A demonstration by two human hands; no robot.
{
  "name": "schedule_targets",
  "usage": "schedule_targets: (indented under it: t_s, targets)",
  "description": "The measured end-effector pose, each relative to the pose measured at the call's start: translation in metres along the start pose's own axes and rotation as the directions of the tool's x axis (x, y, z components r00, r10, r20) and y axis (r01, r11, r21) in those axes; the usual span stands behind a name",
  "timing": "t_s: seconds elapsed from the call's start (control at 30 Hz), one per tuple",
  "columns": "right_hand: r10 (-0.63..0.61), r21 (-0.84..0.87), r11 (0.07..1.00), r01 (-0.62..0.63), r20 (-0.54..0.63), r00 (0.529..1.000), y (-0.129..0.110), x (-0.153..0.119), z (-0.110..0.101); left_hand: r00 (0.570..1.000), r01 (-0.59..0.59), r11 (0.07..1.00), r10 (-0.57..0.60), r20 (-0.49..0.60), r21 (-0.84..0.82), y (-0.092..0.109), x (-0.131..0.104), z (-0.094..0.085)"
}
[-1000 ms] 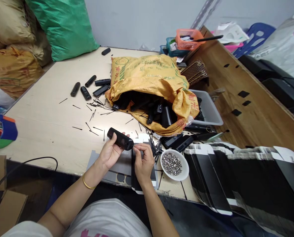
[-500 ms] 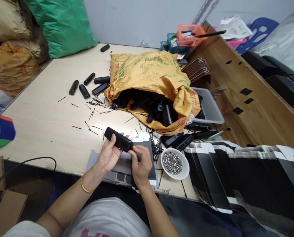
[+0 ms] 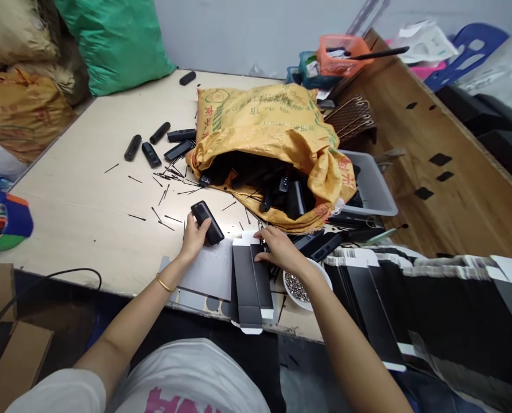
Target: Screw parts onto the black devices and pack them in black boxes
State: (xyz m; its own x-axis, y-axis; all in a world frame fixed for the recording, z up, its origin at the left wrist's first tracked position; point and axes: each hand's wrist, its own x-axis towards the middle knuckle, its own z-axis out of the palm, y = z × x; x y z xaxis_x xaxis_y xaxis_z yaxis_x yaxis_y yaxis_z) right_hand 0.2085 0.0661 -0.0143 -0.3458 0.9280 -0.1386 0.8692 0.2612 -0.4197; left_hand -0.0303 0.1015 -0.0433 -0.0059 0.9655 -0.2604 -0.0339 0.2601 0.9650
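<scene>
My left hand (image 3: 194,236) is closed around a black elongated plastic device (image 3: 208,222), its end over a grey sheet (image 3: 208,269) at the table's front edge. My right hand (image 3: 279,249) is palm down, thumb and forefinger apart, over the upper right part of a flat folded black carton (image 3: 246,284). Whether its fingertips touch the carton or the thin black pieces beside it I cannot tell. A white bowl of small shiny metal parts (image 3: 295,287) is partly hidden under my right forearm.
A yellow woven sack (image 3: 264,120) lies with its mouth towards me, black devices inside. More black devices (image 3: 151,155) and thin black sticks (image 3: 170,175) are scattered to its left. Stacked flat cartons (image 3: 449,310) stand at right, by a wooden partition (image 3: 411,132).
My right hand has left the device's end and moved right, over the carton's upper edge. My left hand has turned the device steeper and moved it slightly up. The view has shifted slightly.
</scene>
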Motion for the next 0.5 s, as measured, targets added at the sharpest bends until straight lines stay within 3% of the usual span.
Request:
schedule_targets:
  t_s: [0.07, 0.13, 0.2, 0.23, 0.27, 0.33, 0.37, 0.4, 0.43, 0.5]
  targets:
    - [-0.004, 0.003, 1.0, 0.004, 0.041, 0.999, 0.003, 0.011, -0.006, 0.992, -0.12, 0.984, 0.124, -0.021, 0.129, 0.008, 0.001, -0.003]
    - [-0.014, 0.055, 0.998, 0.015, -0.006, 1.0, 0.003, 0.015, -0.015, 0.975, -0.22, 0.953, 0.223, 0.009, 0.206, 0.017, -0.008, -0.005]
    - [-0.005, 0.169, 0.985, 0.031, -0.152, 0.988, -0.001, 0.012, -0.023, 0.968, -0.209, 0.969, 0.185, 0.169, 0.134, 0.026, -0.025, -0.003]
    - [0.007, 0.244, 0.968, 0.052, -0.238, 0.971, -0.005, 0.01, -0.026, 0.946, -0.13, 0.99, 0.107, 0.305, 0.057, 0.029, -0.034, 0.0]
    - [0.02, 0.325, 0.942, 0.085, -0.307, 0.951, -0.01, 0.008, -0.028, 0.889, -0.005, 1.0, 0.013, 0.457, -0.018, 0.033, -0.044, 0.003]
    - [0.029, 0.5, 0.848, 0.177, -0.377, 0.926, -0.02, 0.006, -0.028, 0.713, 0.261, 0.961, -0.124, 0.69, -0.097, 0.037, -0.06, 0.01]
    - [0.028, 0.586, 0.78, 0.218, -0.381, 0.924, -0.025, 0.005, -0.027, 0.647, 0.351, 0.929, -0.152, 0.747, -0.115, 0.038, -0.066, 0.013]
    - [0.029, 0.664, 0.707, 0.245, -0.373, 0.927, -0.03, 0.005, -0.025, 0.619, 0.405, 0.903, -0.155, 0.77, -0.144, 0.039, -0.07, 0.015]
    - [0.043, 0.725, 0.639, 0.257, -0.367, 0.929, -0.034, 0.005, -0.022, 0.623, 0.432, 0.881, -0.136, 0.77, -0.194, 0.039, -0.073, 0.015]
    - [0.119, 0.778, 0.571, 0.264, -0.396, 0.911, -0.041, 0.005, -0.015, 0.668, 0.443, 0.836, -0.066, 0.741, -0.325, 0.04, -0.074, 0.014]
